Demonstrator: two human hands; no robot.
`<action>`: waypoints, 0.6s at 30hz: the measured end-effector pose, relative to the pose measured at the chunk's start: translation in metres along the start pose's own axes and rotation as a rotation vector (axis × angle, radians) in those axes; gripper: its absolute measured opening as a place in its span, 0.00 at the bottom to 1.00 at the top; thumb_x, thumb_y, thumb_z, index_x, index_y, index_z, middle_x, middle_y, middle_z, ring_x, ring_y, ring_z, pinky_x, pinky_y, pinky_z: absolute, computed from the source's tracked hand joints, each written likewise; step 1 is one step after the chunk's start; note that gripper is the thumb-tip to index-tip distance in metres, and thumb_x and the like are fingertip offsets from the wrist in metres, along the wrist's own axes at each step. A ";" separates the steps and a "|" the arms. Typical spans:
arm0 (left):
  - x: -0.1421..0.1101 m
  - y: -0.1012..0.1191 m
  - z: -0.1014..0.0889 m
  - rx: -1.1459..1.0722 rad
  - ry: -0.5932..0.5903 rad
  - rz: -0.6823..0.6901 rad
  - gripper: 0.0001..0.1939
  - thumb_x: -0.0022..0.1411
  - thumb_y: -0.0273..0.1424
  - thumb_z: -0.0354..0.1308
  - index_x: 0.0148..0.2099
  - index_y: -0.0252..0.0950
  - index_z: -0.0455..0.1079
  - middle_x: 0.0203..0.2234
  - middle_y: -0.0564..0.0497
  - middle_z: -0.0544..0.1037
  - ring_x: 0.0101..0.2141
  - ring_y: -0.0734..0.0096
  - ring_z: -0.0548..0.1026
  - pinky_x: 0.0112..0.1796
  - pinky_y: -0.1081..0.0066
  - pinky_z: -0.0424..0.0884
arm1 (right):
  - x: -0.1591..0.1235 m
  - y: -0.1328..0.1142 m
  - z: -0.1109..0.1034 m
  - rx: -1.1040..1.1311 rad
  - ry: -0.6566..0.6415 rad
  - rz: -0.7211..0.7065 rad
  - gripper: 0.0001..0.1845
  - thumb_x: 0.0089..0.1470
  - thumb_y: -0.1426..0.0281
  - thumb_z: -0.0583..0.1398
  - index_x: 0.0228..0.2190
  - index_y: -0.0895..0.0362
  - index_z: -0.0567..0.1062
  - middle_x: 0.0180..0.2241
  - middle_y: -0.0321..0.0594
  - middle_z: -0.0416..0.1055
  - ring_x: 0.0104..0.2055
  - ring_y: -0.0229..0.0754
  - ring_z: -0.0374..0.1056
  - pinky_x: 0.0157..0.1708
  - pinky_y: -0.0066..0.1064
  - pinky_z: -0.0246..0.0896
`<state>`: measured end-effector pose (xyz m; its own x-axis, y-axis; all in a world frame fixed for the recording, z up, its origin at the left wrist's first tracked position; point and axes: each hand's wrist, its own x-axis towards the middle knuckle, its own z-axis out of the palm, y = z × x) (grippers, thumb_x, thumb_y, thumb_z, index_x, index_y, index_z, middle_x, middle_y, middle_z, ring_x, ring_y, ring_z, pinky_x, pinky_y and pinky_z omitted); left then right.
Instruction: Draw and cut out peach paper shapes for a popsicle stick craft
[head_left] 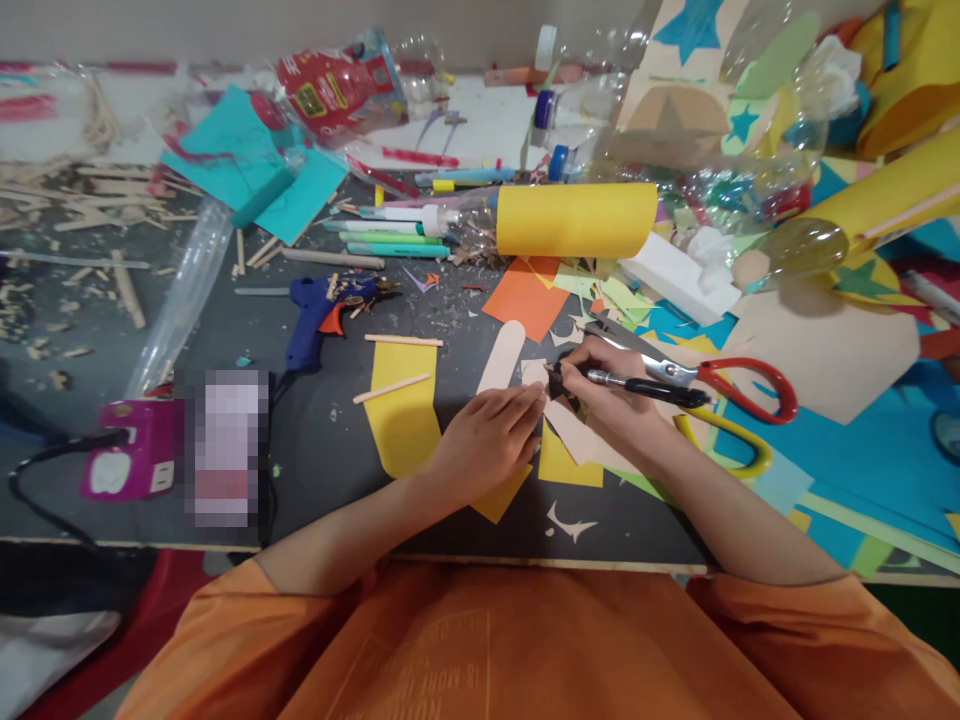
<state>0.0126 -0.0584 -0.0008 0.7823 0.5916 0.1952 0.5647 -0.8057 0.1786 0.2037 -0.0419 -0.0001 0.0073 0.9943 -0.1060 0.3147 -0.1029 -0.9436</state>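
Note:
My right hand [600, 390] is closed round a black and silver pen [645, 385], its tip pointing left onto a small piece of beige paper [536, 372]. My left hand [491, 440] lies with fingers curled, pressing down on that beige paper beside the pen tip. Under and around both hands are yellow paper pieces [401, 410] and a wide wooden stick [502, 355] on the dark table [330, 450].
Red-handled scissors [720, 378] lie just right of my right hand. A blue glue gun [319, 320] sits left, a bottle wrapped in yellow paper [574, 218] behind. Coloured paper scraps, markers, wooden sticks and plastic bottles crowd the far table. A pink device [135, 450] stands front left.

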 end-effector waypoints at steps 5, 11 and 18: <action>-0.001 0.000 0.000 -0.015 -0.021 -0.011 0.17 0.69 0.29 0.48 0.56 0.27 0.67 0.54 0.43 0.76 0.52 0.64 0.74 0.51 0.67 0.70 | 0.000 -0.003 -0.002 -0.098 0.101 -0.036 0.10 0.45 0.72 0.58 0.17 0.53 0.64 0.16 0.31 0.63 0.20 0.35 0.58 0.20 0.29 0.51; -0.001 0.000 0.001 -0.021 -0.019 -0.006 0.18 0.70 0.29 0.48 0.57 0.27 0.66 0.54 0.41 0.75 0.53 0.64 0.73 0.51 0.66 0.70 | 0.000 -0.003 -0.002 -0.042 -0.002 0.010 0.09 0.48 0.72 0.58 0.18 0.54 0.66 0.19 0.30 0.65 0.22 0.35 0.60 0.23 0.28 0.54; -0.002 0.000 0.001 -0.014 -0.035 -0.007 0.18 0.69 0.29 0.49 0.57 0.27 0.66 0.55 0.42 0.75 0.53 0.64 0.73 0.52 0.67 0.70 | 0.003 -0.004 -0.003 -0.100 0.056 -0.012 0.09 0.45 0.72 0.57 0.17 0.54 0.63 0.16 0.30 0.63 0.19 0.34 0.57 0.20 0.28 0.49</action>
<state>0.0115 -0.0596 -0.0019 0.7868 0.5959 0.1604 0.5670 -0.8007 0.1932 0.2050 -0.0385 0.0044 0.0551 0.9957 -0.0750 0.4085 -0.0910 -0.9082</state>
